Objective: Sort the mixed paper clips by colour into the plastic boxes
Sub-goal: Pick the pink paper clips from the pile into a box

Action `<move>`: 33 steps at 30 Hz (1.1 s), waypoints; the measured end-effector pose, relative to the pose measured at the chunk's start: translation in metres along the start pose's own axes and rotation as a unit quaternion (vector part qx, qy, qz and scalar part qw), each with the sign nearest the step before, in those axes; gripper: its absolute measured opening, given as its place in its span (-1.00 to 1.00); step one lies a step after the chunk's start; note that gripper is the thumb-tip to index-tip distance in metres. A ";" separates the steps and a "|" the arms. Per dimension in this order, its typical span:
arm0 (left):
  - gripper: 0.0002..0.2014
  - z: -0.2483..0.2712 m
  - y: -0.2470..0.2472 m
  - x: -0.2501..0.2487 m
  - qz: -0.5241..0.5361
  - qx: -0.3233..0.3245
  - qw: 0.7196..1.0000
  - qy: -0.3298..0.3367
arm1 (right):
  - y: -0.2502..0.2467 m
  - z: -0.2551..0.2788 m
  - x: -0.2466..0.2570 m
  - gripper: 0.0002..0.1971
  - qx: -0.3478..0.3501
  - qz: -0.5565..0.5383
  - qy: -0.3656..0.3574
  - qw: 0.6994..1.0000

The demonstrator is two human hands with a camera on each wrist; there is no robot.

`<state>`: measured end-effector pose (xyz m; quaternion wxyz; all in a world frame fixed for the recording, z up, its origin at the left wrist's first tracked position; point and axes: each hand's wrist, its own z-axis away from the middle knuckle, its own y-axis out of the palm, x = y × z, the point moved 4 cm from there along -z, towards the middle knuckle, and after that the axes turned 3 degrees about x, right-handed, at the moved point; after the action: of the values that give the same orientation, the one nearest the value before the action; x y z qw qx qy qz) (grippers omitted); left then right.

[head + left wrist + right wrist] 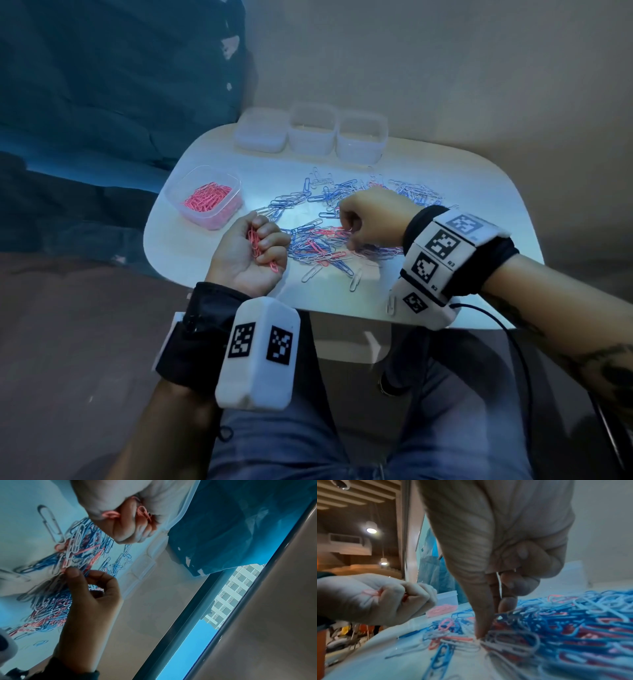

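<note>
Paper clips, pink, blue and white wire (329, 219), cover my table; my left hand (251, 255) fists pink clips at eight o'clock, my right hand (371, 219) pinches into the pile.

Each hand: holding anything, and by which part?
Left hand grips a bunch of pink clips around their middle. Right hand: fingertips pinching into the pile; grip unclear.

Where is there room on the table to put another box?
Bare white table shows between the three empty boxes and the paper clip pile, and along the near edge in front of the left hand. The middle, under the right hand, is crowded.
</note>
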<state>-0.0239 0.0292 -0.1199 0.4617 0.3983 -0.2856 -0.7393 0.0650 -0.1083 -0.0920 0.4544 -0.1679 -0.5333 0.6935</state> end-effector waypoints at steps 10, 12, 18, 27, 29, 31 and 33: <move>-0.39 -0.003 0.004 0.006 0.015 0.008 1.000 -0.008 | -0.003 -0.008 0.006 -0.78 -0.016 -0.007 0.003 1.000; -0.40 -0.001 0.004 0.005 0.014 0.006 1.000 -0.005 | -0.002 -0.009 0.008 -0.81 -0.007 -0.002 0.007 1.000; -0.39 -0.001 0.007 0.007 0.010 0.005 1.000 -0.008 | 0.004 -0.012 0.011 -0.87 0.013 0.017 0.028 0.999; -0.44 -0.002 0.005 0.010 0.014 -0.003 1.000 -0.002 | 0.002 -0.014 0.014 -0.87 0.034 -0.004 0.016 0.999; -0.49 -0.003 0.003 0.010 0.015 -0.007 1.000 0.001 | 0.002 -0.014 0.014 -0.83 0.028 -0.009 0.018 0.999; -0.63 -0.002 0.005 0.011 0.008 -0.006 1.000 0.005 | 0.002 -0.015 0.014 -0.96 0.022 -0.013 0.018 0.999; -0.73 -0.001 0.007 0.012 0.005 -0.002 1.000 0.010 | 0.004 -0.017 0.012 -0.84 0.019 -0.015 0.023 0.999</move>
<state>-0.0229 0.0150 -0.1185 0.4690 0.4032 -0.2817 -0.7335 0.0688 -0.0884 -0.0987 0.4797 -0.1671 -0.5116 0.6930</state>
